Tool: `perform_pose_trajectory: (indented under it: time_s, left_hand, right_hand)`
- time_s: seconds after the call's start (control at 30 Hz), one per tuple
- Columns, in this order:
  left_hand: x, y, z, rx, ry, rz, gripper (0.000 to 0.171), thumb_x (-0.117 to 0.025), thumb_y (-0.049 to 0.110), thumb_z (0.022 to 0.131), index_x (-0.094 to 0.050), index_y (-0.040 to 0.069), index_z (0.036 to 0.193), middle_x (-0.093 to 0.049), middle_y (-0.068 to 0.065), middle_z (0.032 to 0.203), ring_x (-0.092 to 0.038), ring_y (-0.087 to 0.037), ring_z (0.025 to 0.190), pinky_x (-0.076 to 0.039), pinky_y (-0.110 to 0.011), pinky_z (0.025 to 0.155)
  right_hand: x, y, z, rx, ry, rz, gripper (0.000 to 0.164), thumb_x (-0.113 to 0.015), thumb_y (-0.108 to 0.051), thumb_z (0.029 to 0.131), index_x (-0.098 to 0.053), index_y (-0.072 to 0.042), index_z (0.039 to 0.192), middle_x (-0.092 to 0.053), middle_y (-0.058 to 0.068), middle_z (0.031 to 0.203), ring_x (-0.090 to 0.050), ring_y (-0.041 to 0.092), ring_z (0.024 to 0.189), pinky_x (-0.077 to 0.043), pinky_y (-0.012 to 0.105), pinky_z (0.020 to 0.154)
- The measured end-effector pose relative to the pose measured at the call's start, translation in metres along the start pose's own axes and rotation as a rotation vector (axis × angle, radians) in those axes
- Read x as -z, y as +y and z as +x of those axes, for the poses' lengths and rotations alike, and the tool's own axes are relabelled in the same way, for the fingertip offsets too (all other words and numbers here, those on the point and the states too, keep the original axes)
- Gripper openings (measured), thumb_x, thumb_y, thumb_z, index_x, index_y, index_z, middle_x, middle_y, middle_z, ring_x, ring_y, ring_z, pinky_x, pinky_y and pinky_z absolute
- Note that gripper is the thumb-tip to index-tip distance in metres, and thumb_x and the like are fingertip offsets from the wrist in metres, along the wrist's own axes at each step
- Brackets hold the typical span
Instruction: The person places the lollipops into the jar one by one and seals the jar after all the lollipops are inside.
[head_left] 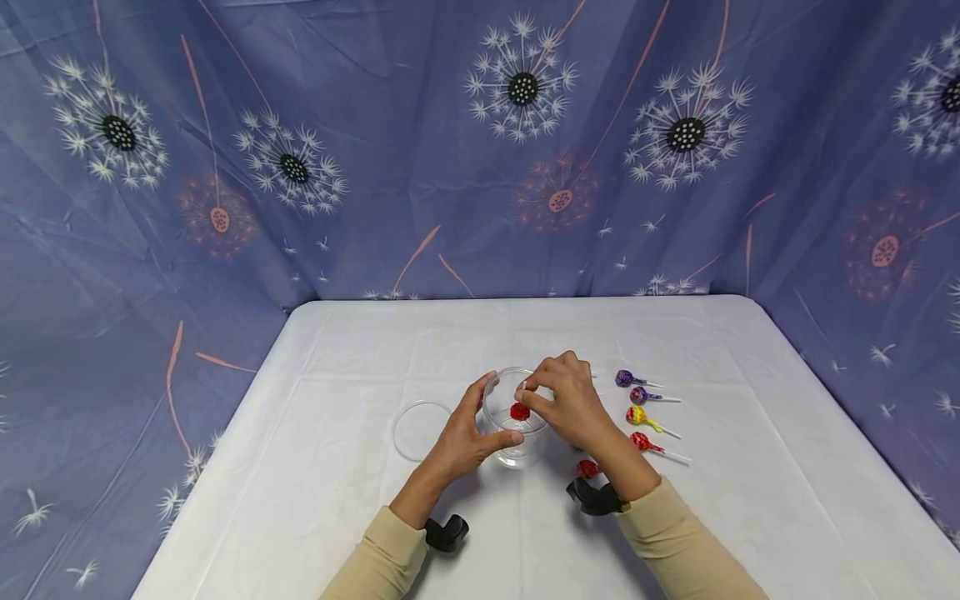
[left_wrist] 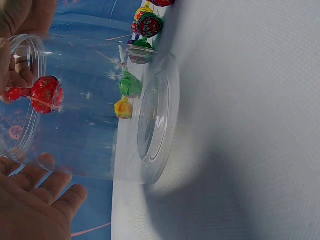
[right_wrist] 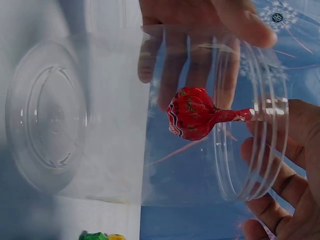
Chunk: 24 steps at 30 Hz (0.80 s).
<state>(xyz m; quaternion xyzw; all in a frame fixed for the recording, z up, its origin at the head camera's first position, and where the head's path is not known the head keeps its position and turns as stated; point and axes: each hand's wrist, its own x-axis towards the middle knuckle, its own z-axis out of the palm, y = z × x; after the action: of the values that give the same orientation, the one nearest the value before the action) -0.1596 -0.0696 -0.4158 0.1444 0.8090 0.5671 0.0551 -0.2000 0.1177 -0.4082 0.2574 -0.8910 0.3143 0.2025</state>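
Note:
A clear plastic jar (head_left: pixel 522 451) has its open mouth upward, its round base (left_wrist: pixel 161 120) toward the white table. My left hand (head_left: pixel 467 437) holds the jar from the left, thumb on the near side and fingers round the far side. In the right wrist view the left fingers (right_wrist: pixel 170 65) show through the wall. At the mouth, my right hand (head_left: pixel 566 400) pinches the stick end of a red-wrapped lollipop (right_wrist: pixel 192 114). The red candy head hangs inside the jar, head down, clear of the bottom. Its stick is mostly hidden by the right fingers.
Left of the jar lies a clear round lid (head_left: pixel 422 430). To the right lie purple (head_left: pixel 625 378), yellow (head_left: pixel 637 417) and red (head_left: pixel 647 443) lollipops. Another red one (head_left: pixel 587 469) is by the right wrist. Green (left_wrist: pixel 131 85) and yellow (left_wrist: pixel 123 108) ones appear beyond the jar.

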Motion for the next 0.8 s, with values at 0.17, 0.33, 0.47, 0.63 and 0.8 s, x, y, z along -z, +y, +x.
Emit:
perform_pose_trajectory:
  time_s: [0.17,0.33,0.47,0.63,0.8]
  left_hand:
    - [0.000,-0.002,0.001,-0.002,-0.001,0.001,0.089,-0.078,0.021,0.078,-0.025,0.011,0.148,-0.033,-0.014,0.151,-0.033,-0.032,0.139,-0.029,-0.053,0.113]
    - [-0.001,-0.004,0.002,0.003,0.001,0.002,0.089,-0.078,0.021,0.077,-0.026,0.013,0.148,-0.033,-0.014,0.151,-0.034,-0.032,0.139,-0.029,-0.054,0.112]
    - [0.000,-0.002,0.001,0.002,-0.001,0.003,0.088,-0.078,0.021,0.078,-0.026,0.013,0.148,-0.033,-0.014,0.151,-0.034,-0.033,0.139,-0.029,-0.054,0.112]
    - [0.000,-0.001,0.001,0.008,0.002,0.015,0.087,-0.078,0.021,0.078,-0.027,0.011,0.148,-0.034,-0.015,0.151,-0.034,-0.033,0.139,-0.030,-0.054,0.111]
    - [-0.004,-0.020,0.008,0.009,0.015,0.011,0.090,-0.080,0.023,0.076,-0.027,0.017,0.148,-0.034,-0.010,0.151,-0.033,-0.031,0.139,-0.030,-0.054,0.111]
  right_hand:
    - [-0.003,-0.001,-0.001,0.018,0.008,-0.050,0.009,-0.080,-0.022,0.074,-0.073,-0.017,0.074,-0.061,-0.001,0.081,-0.045,0.020,0.087,-0.033,0.043,0.083]
    - [-0.006,0.001,-0.002,0.023,0.011,-0.089,0.008,-0.079,-0.023,0.075,-0.074,-0.017,0.074,-0.058,0.002,0.089,-0.044,0.023,0.093,-0.032,0.045,0.089]
    - [-0.007,0.003,-0.003,0.011,-0.001,-0.105,0.007,-0.077,-0.024,0.077,-0.075,-0.017,0.075,-0.058,0.003,0.095,-0.043,0.025,0.097,-0.031,0.045,0.092]
    - [-0.008,0.003,-0.003,0.013,0.003,-0.119,0.007,-0.077,-0.025,0.077,-0.076,-0.019,0.076,-0.057,0.005,0.100,-0.042,0.027,0.100,-0.031,0.046,0.092]
    - [-0.008,0.003,-0.003,0.027,0.009,-0.141,0.006,-0.077,-0.026,0.077,-0.076,-0.020,0.076,-0.057,0.007,0.104,-0.042,0.029,0.101,-0.031,0.046,0.091]
